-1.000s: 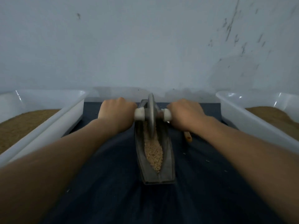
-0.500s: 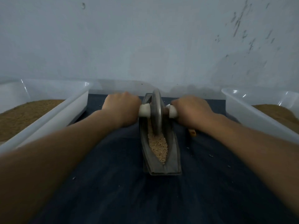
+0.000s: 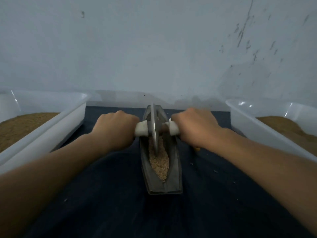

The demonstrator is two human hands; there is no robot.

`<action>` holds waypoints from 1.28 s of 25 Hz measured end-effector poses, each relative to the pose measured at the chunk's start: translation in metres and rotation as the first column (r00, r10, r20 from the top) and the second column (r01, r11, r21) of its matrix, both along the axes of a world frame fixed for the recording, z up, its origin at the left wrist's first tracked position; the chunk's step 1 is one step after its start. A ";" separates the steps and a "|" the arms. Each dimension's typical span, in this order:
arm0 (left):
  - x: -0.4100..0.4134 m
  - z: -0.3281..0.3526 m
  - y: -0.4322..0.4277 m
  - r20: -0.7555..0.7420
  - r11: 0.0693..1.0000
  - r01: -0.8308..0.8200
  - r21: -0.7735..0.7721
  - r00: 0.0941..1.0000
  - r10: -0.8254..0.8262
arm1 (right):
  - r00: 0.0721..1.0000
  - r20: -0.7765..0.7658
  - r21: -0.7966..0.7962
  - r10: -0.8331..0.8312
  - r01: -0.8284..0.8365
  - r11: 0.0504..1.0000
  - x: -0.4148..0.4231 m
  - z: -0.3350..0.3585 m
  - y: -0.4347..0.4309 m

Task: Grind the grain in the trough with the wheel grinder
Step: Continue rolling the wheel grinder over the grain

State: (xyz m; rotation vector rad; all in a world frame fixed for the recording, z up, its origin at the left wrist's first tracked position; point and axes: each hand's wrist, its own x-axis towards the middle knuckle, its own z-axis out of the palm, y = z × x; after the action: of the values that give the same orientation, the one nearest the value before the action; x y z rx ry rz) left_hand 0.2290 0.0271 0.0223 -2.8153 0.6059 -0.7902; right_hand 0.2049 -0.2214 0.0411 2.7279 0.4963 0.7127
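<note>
At the centre, the dark trough (image 3: 173, 179) holds pale grain (image 3: 159, 163); the wheel (image 3: 154, 124) stands in it. The left hand (image 3: 116, 129) and the right hand (image 3: 194, 127) grip its white handles (image 3: 141, 129). The left tray (image 3: 56, 125) and the right tray (image 3: 260, 133) hold brown powder (image 3: 25, 127).

Between the left hand (image 3: 116, 129) and right hand (image 3: 193, 127), the wheel grinder (image 3: 153, 126) is dull grey with off-white handles (image 3: 141, 128). Nearer than the grip, pale tan speckled grain (image 3: 160, 162) fills the dark grey trough (image 3: 173, 177) on navy cloth (image 3: 111, 194). Outside each hand, white trays (image 3: 56, 129) hold brown meal (image 3: 22, 127).

handle (image 3: 141, 129) ends hidden | left tray (image 3: 51, 124), right tray (image 3: 257, 127) cropped
</note>
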 end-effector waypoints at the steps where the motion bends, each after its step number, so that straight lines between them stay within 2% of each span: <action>1: -0.012 -0.011 0.007 0.111 0.999 0.036 0.034 0.993 -0.039 | 0.997 0.068 0.011 0.042 -0.043 0.999 -0.014 -0.012 -0.007; 2: -0.015 -0.014 0.009 0.202 0.997 0.049 0.054 0.978 -0.059 | 0.987 0.154 0.015 0.039 -0.042 0.999 -0.021 -0.020 -0.012; 4: -0.004 -0.011 0.004 0.178 0.999 0.000 0.042 0.984 -0.007 | 0.985 0.174 0.041 0.003 -0.010 0.999 -0.008 -0.022 -0.010; 5: 0.004 -0.006 -0.005 0.142 0.999 -0.037 -0.019 0.989 0.039 | 0.984 0.171 0.067 -0.052 0.041 0.997 0.007 -0.013 -0.001; 7: 0.020 0.008 -0.023 -0.006 0.982 -0.160 -0.101 0.987 0.161 | 0.983 -0.006 0.153 -0.183 0.181 0.971 0.031 0.006 0.015; 9: 0.026 0.012 -0.028 -0.050 0.979 -0.189 -0.071 0.981 0.186 | 0.971 -0.100 0.122 -0.215 0.226 0.966 0.045 0.008 0.016; 10: 0.016 0.009 -0.022 -0.011 0.985 -0.165 -0.043 0.986 0.164 | 0.980 -0.081 0.105 -0.181 0.189 0.976 0.037 0.002 0.010; 12: -0.008 -0.006 -0.006 0.148 0.998 -0.055 -0.001 0.987 0.055 | 0.993 0.099 0.085 -0.059 0.050 0.995 0.005 -0.020 -0.005; 14: -0.015 -0.007 0.002 0.233 1.000 0.009 0.030 0.972 -0.016 | 0.970 0.238 0.086 -0.039 0.019 0.996 -0.012 -0.029 -0.012; 17: -0.001 -0.002 -0.013 0.119 0.997 -0.070 0.046 0.991 0.064 | 0.984 0.117 0.144 -0.132 0.115 0.983 0.004 -0.026 0.002; 19: 0.016 0.016 -0.030 0.051 0.985 -0.171 0.030 0.984 0.169 | 0.975 -0.051 0.219 -0.216 0.222 0.950 0.026 -0.010 0.015; 21: 0.023 0.027 -0.037 -0.030 0.981 -0.187 0.054 0.982 0.189 | 0.958 -0.176 0.231 -0.228 0.265 0.936 0.035 -0.003 0.016; 22: 0.017 0.027 -0.033 -0.023 0.987 -0.151 0.062 0.988 0.153 | 0.964 -0.169 0.210 -0.205 0.239 0.948 0.027 -0.004 0.011; 24: -0.007 0.009 -0.014 0.088 0.996 -0.040 0.081 0.996 0.033 | 0.995 0.077 0.143 -0.070 0.059 0.988 0.002 -0.023 -0.005; 26: -0.024 -0.002 -0.004 0.161 0.996 -0.036 0.078 0.987 0.023 | 0.960 0.278 0.094 -0.022 -0.005 0.996 -0.014 -0.031 -0.010; 28: -0.013 -0.001 -0.008 0.094 0.994 -0.094 0.047 0.992 0.089 | 0.969 0.235 0.096 -0.078 0.056 0.994 0.001 -0.027 -0.001; 30: 0.009 0.014 -0.027 0.028 0.983 -0.184 -0.001 0.983 0.184 | 0.979 0.023 0.209 -0.201 0.192 0.959 0.023 -0.011 0.014; 32: 0.022 0.030 -0.044 -0.006 0.976 -0.204 0.072 0.979 0.205 | 0.958 -0.163 0.268 -0.236 0.273 0.924 0.037 -0.008 0.015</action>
State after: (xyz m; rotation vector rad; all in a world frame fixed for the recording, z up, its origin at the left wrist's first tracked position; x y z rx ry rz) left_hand 0.2506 -0.0166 0.0523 -2.7628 0.3301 -0.6969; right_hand 0.2414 -0.2067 0.0336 3.0457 0.0578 0.5833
